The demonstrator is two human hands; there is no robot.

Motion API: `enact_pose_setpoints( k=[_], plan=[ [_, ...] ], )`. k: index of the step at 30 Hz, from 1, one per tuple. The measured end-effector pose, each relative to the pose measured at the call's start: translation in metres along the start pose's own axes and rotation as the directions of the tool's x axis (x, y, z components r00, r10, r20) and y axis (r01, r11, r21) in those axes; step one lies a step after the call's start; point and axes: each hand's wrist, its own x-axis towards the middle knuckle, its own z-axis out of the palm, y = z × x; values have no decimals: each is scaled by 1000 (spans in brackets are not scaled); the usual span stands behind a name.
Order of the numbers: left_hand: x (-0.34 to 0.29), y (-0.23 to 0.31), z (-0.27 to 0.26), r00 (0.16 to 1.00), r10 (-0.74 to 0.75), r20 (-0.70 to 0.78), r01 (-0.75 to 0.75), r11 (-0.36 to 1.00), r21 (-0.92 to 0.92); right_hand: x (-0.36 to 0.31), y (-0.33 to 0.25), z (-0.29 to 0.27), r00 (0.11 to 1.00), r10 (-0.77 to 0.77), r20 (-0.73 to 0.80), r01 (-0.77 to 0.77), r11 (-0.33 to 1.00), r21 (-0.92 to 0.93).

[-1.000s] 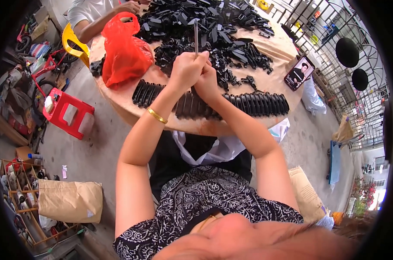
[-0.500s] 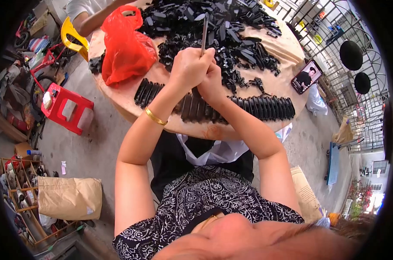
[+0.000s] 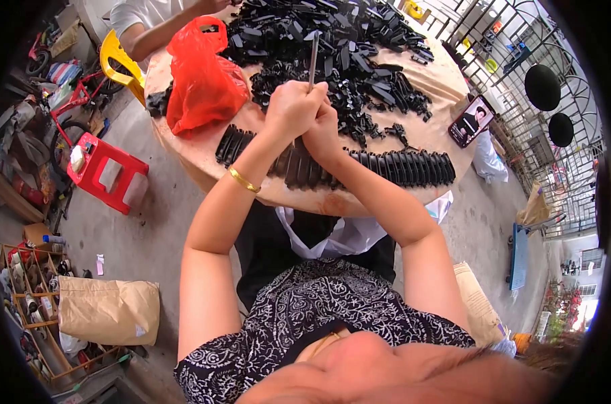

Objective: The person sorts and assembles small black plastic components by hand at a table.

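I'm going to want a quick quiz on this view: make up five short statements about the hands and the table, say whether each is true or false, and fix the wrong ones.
1. A metal rod projects from the left hand. True.
2. The gold bangle is on the right wrist. False: it is on the left wrist.
3. The red plastic bag sits on the table, left of the hands. True.
4. The heap of black parts lies nearer the person than the row of black parts. False: the row is nearer, the heap farther off.
5. The phone is at the right side of the table. True.
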Motion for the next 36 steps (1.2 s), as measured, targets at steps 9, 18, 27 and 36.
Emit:
enact_pose_setpoints(
  k=[9,18,27,36],
  plan=[
    [-9,-1,-8,997,1,-73,-8,995,-103,-2,3,6,991,92,95,-83,992,-100],
    [6,-4,-9,1000,8,11,-8,1000,28,7,8,9,1000,13,-2,-13,1000,24],
    [12,-19,-19,999,-42,-32,36,982,-185,13,13,20,997,32,68,-30,999,-31],
    [17,-17,-25,999,-38,-28,37,998,-58,12,15,25,983,165,85,-168,985,35]
  ],
)
